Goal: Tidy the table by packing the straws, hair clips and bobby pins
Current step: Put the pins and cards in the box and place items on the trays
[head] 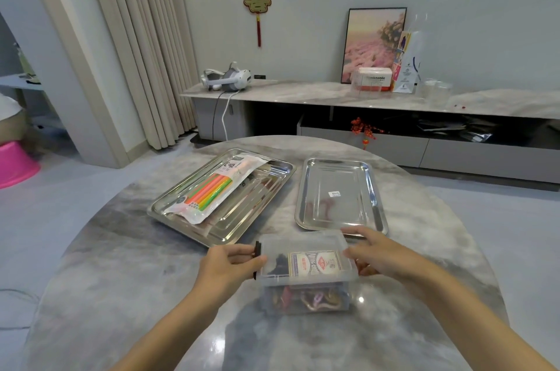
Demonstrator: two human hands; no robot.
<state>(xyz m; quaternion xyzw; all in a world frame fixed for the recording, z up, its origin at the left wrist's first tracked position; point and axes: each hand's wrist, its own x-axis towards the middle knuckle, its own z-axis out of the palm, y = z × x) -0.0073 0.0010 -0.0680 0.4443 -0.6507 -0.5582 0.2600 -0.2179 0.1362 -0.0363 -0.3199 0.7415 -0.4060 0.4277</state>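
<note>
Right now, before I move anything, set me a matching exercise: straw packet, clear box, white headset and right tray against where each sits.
Things:
1 straw packet
2 clear box
3 white headset
4 right tray

Places:
A on the low cabinet
B between the left hand and right hand
C in the left tray
D just beyond the right hand

Pairs: 1-C, 2-B, 3-A, 4-D
</note>
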